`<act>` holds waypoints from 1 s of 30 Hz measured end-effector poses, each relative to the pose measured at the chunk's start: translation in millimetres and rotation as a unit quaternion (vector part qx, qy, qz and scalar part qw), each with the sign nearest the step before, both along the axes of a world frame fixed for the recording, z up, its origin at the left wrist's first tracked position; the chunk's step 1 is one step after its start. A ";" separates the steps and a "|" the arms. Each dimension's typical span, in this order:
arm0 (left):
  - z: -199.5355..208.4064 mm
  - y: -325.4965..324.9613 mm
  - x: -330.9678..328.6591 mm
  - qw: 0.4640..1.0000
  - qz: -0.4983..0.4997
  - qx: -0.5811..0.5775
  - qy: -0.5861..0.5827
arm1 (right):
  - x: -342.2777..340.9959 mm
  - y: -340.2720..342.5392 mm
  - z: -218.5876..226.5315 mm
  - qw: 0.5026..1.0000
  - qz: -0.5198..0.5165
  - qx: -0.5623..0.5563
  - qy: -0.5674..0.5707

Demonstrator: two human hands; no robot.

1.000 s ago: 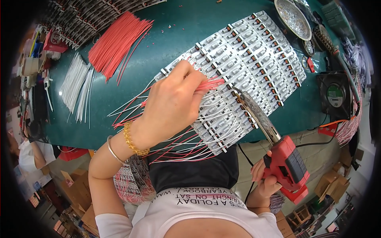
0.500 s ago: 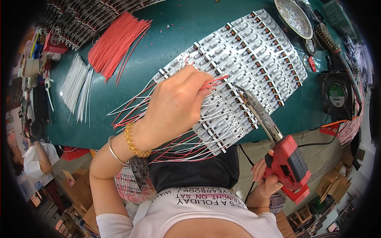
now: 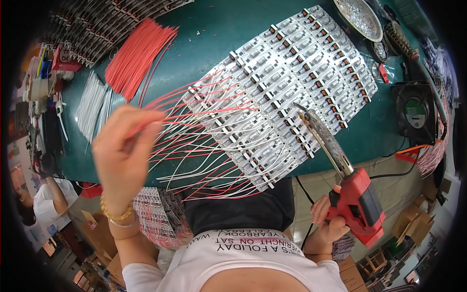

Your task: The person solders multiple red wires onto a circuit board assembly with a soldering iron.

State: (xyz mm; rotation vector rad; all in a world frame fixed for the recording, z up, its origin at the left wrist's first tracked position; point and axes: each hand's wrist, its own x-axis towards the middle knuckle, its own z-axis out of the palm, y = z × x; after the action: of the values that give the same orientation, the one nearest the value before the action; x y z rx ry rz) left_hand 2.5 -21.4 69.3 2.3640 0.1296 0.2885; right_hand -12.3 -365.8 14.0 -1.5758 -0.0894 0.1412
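My left hand (image 3: 124, 155) is lifted over the left part of the green table (image 3: 204, 29) and is blurred; its fingers are bunched, and I cannot make out whether a wire is pinched in them. It hovers left of a white panel of small circuit boards (image 3: 292, 78), from which several red and white wires (image 3: 204, 141) trail toward me. My right hand (image 3: 328, 219) grips a red soldering gun (image 3: 357, 202) by its handle. The gun's long metal tip (image 3: 304, 117) points at the near edge of the panel.
A pile of loose red wires (image 3: 136, 58) and a bundle of white wires (image 3: 92, 104) lie at the left. Dark board stacks (image 3: 107, 24) sit at the back left, a metal dish (image 3: 362, 17) and a small fan (image 3: 418, 114) at the right. Another person (image 3: 39, 204) works at lower left.
My left hand has left the panel, where it pressed a red wire, and swung left and toward me. The soldering gun has stayed nearly in place.
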 end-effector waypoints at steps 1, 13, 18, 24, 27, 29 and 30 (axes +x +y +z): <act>7.8 6.1 -6.6 0.998 0.065 0.002 0.008 | -0.2 -1.8 0.3 1.000 -0.004 -0.012 0.003; -27.7 -50.4 -2.0 0.995 0.063 -0.077 -0.022 | -2.1 -4.2 2.3 0.999 0.032 0.013 0.015; -45.3 -59.4 -4.6 0.988 0.092 -0.126 0.010 | -7.5 -3.9 2.5 1.000 0.014 -0.016 0.020; -55.0 -63.1 -1.5 0.984 0.081 -0.157 -0.002 | -10.8 -11.0 -2.0 0.998 0.059 -0.019 0.018; -57.7 -60.5 -2.5 0.987 0.079 -0.144 0.000 | -8.7 -9.5 -0.1 0.996 0.073 -0.033 0.029; -59.4 -59.0 -3.3 0.985 0.079 -0.154 -0.002 | -7.7 -8.4 1.0 0.995 0.090 -0.031 0.030; -59.7 -58.5 -3.5 0.985 0.079 -0.154 -0.001 | -7.8 -8.0 1.4 0.995 0.087 -0.036 0.034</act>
State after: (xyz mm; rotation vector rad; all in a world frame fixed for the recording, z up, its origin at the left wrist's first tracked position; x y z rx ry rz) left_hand -0.9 -79.9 9.5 2.0487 0.3371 0.3219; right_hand -20.1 -373.9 15.4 -1.6334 -0.1695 0.3367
